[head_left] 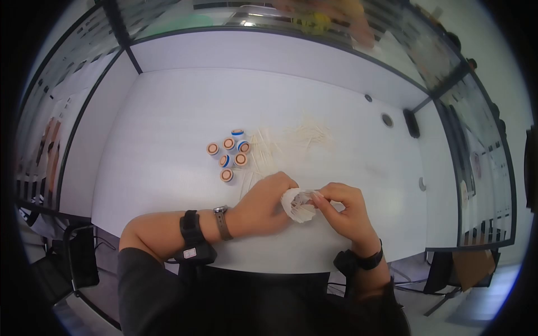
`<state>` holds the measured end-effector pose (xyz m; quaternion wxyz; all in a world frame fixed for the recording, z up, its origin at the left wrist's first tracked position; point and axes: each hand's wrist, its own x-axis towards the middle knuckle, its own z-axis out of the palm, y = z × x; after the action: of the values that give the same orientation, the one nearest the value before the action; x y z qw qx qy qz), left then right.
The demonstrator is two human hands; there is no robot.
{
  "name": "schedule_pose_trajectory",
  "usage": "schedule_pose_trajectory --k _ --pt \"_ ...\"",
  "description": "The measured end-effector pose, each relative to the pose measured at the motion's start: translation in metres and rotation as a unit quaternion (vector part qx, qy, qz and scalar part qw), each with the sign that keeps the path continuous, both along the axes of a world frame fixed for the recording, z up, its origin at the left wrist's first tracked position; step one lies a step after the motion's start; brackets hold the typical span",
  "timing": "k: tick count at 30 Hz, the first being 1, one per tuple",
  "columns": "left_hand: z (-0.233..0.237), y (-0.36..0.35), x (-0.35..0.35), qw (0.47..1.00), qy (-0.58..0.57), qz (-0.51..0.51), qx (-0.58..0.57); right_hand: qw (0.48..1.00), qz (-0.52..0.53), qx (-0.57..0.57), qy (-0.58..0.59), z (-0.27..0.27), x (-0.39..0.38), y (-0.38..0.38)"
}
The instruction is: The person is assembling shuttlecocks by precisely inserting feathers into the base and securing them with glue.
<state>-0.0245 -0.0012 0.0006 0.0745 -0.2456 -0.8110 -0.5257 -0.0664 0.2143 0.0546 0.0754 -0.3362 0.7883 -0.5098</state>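
Note:
My left hand (269,201) wraps round a white crinkled plastic or paper bag (298,208), its mouth facing up toward me. Thin pieces seem to show inside the mouth, too small to make out. With thumb and fingertips, my right hand (343,211) pinches the right edge of the bag's opening. Beyond my left hand, thin pale sticks (263,150) lie scattered, and a second loose heap of sticks (311,134) is farther right. Left of them stand or lean several small cylinders (226,176) with tan ringed tops, some with blue bands.
The white table (162,134) has low partitions on its far and side edges, topped by glass panels (213,22). Two round fittings (387,120) and a dark oblong object (411,123) are at the right. Another person's arm (358,25) shows behind the far glass.

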Motion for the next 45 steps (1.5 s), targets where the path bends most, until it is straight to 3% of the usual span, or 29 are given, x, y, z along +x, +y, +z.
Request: schedule_pose_trajectory --k 5,17,45 --pt "0.002 0.000 0.000 1.000 -0.006 0.002 -0.013 0.995 -0.013 0.001 0.103 0.001 0.002 -0.002" --pt "0.003 0.001 -0.003 0.999 -0.021 -0.020 -0.030 0.975 -0.055 0.001 0.214 -0.007 0.006 -0.004" --pt "-0.001 0.001 -0.003 0.999 -0.009 -0.020 -0.027 0.975 -0.071 0.014 0.212 -0.009 0.009 -0.006"
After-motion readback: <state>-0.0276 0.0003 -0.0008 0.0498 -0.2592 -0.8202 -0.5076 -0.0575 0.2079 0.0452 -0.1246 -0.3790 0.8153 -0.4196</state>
